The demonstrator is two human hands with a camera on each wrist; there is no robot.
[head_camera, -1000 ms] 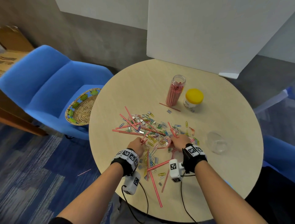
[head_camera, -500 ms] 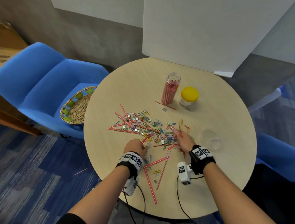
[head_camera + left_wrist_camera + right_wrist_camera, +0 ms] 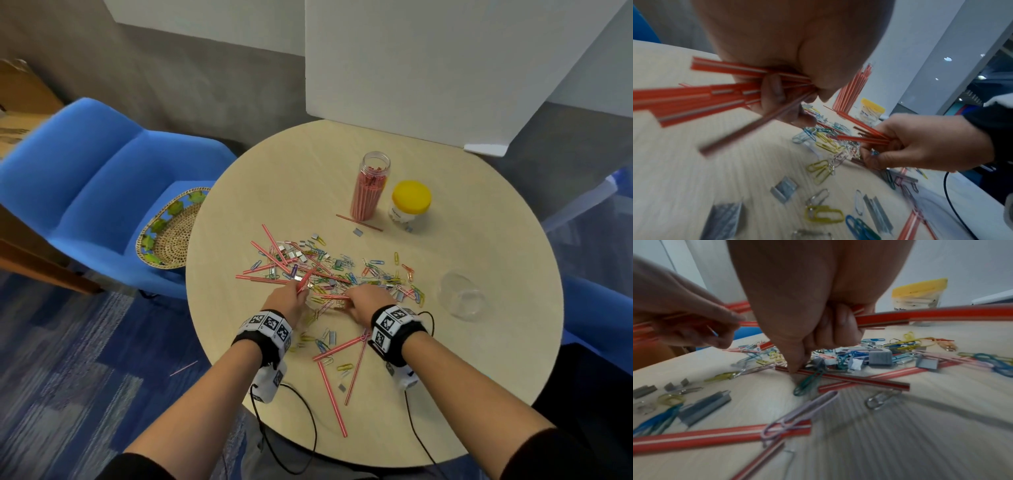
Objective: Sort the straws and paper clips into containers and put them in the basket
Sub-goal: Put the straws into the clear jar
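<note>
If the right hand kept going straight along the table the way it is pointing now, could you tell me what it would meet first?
Most likely the heap of paper clips just beyond the right hand, which grips straws. It points up and slightly left across the table; the straw jar stands farther along. Depth is uncertain.

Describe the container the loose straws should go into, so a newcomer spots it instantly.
On the round wooden table, look to the far side beyond the scattered pile. The tall clear jar stands left of the short yellow-lidded jar; it alone is lidless and packed with upright red straws.
</note>
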